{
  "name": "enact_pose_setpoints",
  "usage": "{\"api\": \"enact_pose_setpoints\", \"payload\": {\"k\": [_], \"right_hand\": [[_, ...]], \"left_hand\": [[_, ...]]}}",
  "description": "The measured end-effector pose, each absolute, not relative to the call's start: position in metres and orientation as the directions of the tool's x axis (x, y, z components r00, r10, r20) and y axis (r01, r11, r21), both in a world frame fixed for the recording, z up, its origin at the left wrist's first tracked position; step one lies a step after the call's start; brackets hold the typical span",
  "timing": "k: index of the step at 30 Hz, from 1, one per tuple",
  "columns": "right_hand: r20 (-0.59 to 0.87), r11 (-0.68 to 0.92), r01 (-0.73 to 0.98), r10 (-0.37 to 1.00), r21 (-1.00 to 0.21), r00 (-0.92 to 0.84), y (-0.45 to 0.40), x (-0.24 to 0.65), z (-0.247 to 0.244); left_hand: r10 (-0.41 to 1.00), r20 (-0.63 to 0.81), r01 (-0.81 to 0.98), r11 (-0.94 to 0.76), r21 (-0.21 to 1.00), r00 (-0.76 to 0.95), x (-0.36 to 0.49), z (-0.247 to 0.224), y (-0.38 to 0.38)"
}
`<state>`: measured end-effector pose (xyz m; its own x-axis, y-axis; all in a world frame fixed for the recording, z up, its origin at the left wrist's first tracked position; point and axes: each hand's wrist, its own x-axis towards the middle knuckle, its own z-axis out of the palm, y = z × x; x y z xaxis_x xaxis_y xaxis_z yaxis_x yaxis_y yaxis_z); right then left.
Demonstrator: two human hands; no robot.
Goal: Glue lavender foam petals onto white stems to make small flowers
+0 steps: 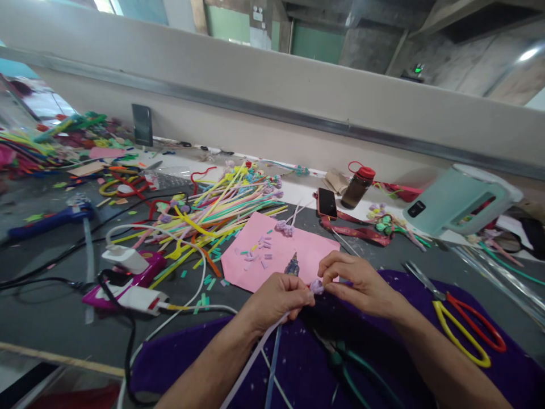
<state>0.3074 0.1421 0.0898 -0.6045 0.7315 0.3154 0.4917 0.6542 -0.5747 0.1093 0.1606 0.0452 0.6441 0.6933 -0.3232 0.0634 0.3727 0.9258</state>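
My left hand is closed, thumb and forefinger pinching a small lavender pipe-cleaner flower. A long pale lavender stem runs down from under that hand. From the other side, the fingertips of my right hand pinch the same flower's edge. Just beyond my left hand, the dark tip of what looks like a glue gun points up over a pink sheet. On the sheet lie another lavender flower and several short cut pieces. Green-handled pliers rest below on purple cloth.
Scissors with red and yellow handles lie at right. A pile of colored pipe cleaners spreads at left, near a magenta power strip and loose cables. Farther back are a phone, a bottle and a mint kettle.
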Motion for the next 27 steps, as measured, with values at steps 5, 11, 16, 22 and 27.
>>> {"api": "enact_pose_setpoints", "payload": {"k": [5, 11, 16, 22, 27], "right_hand": [[0.340, 0.668, 0.499, 0.727, -0.552, -0.596, 0.1414, 0.3054, 0.0888], [0.343, 0.662, 0.515, 0.737, -0.545, -0.583, 0.1397, 0.3029, 0.0869], [0.367, 0.654, 0.504, 0.745, -0.564, -0.556, 0.1393, 0.3020, 0.0862], [0.409, 0.671, 0.478, 0.733, -0.566, -0.544, 0.1401, 0.3014, 0.0854], [0.442, 0.676, 0.476, 0.732, -0.562, -0.518, 0.1404, 0.3016, 0.0829]], "left_hand": [[0.695, -0.309, 0.059, 0.360, 0.931, 0.649, 0.1089, 0.0450, 0.1608], [0.707, -0.274, 0.025, 0.341, 0.940, 0.652, 0.1087, 0.0429, 0.1607], [0.690, -0.298, 0.020, 0.380, 0.925, 0.659, 0.1079, 0.0449, 0.1607], [0.671, -0.335, 0.033, 0.420, 0.907, 0.661, 0.1073, 0.0489, 0.1609], [0.667, -0.319, 0.013, 0.421, 0.907, 0.673, 0.1065, 0.0476, 0.1614]]}}
